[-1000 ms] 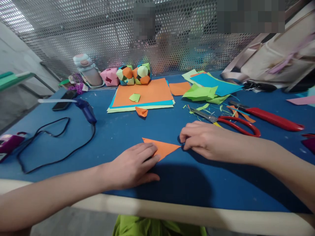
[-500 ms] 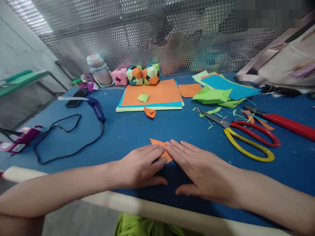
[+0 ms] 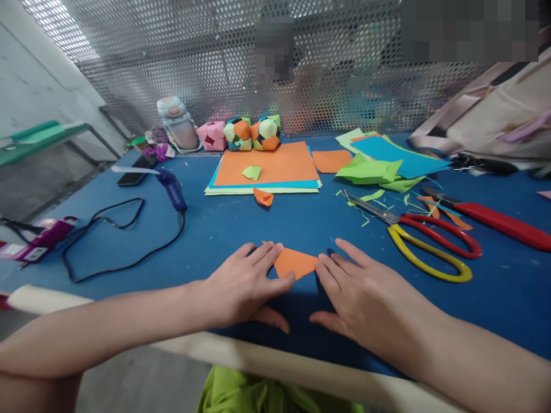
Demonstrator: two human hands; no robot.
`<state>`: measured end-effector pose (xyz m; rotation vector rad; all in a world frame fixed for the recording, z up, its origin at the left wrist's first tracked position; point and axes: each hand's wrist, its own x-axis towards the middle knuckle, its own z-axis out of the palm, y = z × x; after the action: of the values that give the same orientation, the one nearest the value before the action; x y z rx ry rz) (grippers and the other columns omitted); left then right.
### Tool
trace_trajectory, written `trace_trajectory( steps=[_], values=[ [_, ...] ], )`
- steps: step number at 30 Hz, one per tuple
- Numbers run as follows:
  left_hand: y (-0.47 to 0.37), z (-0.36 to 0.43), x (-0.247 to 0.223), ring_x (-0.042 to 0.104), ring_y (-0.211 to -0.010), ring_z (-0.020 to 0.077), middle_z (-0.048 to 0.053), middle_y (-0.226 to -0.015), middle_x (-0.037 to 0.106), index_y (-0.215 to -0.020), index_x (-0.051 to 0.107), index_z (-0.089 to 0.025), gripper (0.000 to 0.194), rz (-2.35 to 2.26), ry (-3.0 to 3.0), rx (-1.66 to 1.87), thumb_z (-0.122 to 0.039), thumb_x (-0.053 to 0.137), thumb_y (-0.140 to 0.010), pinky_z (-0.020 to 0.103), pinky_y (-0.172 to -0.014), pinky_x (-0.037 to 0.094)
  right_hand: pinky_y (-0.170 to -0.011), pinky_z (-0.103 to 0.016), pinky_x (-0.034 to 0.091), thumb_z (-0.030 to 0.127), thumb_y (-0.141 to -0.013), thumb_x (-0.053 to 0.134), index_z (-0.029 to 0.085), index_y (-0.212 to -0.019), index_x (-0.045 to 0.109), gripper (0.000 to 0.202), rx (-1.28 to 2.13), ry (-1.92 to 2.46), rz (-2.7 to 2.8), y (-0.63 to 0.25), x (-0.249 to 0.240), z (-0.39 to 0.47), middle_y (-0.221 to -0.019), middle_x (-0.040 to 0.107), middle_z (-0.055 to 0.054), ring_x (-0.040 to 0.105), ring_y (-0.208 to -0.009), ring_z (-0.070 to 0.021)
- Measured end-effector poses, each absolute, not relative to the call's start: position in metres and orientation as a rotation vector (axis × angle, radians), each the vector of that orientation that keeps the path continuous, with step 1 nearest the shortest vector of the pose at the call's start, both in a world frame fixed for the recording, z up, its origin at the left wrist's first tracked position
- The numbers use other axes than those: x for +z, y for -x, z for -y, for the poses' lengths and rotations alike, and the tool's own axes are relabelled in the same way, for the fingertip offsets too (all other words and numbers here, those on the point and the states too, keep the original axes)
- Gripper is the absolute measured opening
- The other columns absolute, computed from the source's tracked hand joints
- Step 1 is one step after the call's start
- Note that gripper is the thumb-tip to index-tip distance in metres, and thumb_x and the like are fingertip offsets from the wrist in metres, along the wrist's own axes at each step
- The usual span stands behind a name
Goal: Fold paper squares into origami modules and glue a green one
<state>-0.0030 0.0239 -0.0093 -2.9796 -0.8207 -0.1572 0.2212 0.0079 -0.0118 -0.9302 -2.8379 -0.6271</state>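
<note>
A small folded piece of orange paper (image 3: 297,264) lies flat on the blue table near its front edge. Across its left part rest the fingers of my left hand (image 3: 249,281), spread and pressing down. At the paper's right tip, my right hand (image 3: 361,287) touches with its fingertips, its fingers stretched out and thumb apart. Part of the paper is hidden under the left fingers. Beyond it sit a small folded orange piece (image 3: 263,197) and a green folded piece (image 3: 252,172), the latter on a stack of coloured paper (image 3: 275,163).
Scissors (image 3: 404,225) and red-handled pliers (image 3: 495,218) lie to the right among paper scraps. Green and blue sheets (image 3: 400,156) are behind them. At left are a glue gun (image 3: 171,189) with its cord and a phone (image 3: 136,171). Paper balls (image 3: 239,135) and a bottle (image 3: 178,126) line the back.
My right hand has slid right along the orange paper to its tip, uncovering more of it. The left fingers have shifted slightly left, and the view has moved a little.
</note>
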Motion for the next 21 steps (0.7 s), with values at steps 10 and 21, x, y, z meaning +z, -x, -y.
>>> trace_trajectory(
  steps=[10,21],
  values=[
    [0.009,-0.04,-0.005,0.052,-0.116,0.0284,0.019,-0.124,0.056,-0.123,0.048,-0.013,0.048,0.971,2.935,-0.367,-0.046,0.044,-0.088,0.043,-0.091,0.042,-0.087,-0.045,0.041,0.034,-0.085,0.055,0.006,-0.107,0.063,0.036,-0.357,0.965,2.682,-0.227,-0.002,-0.032,-0.083,0.07,-0.013,0.065,-0.078,-0.0267],
    [0.0,-0.047,-0.01,0.063,-0.084,0.0172,0.008,-0.091,0.068,-0.098,0.06,-0.014,0.019,0.948,2.895,-0.654,-0.023,0.047,-0.088,0.03,-0.074,0.046,-0.091,-0.04,0.041,0.02,-0.091,0.043,0.015,-0.095,0.064,0.022,-0.151,0.903,2.486,-0.221,-0.012,-0.041,-0.094,0.071,-0.008,0.065,-0.085,-0.0203]
  ],
)
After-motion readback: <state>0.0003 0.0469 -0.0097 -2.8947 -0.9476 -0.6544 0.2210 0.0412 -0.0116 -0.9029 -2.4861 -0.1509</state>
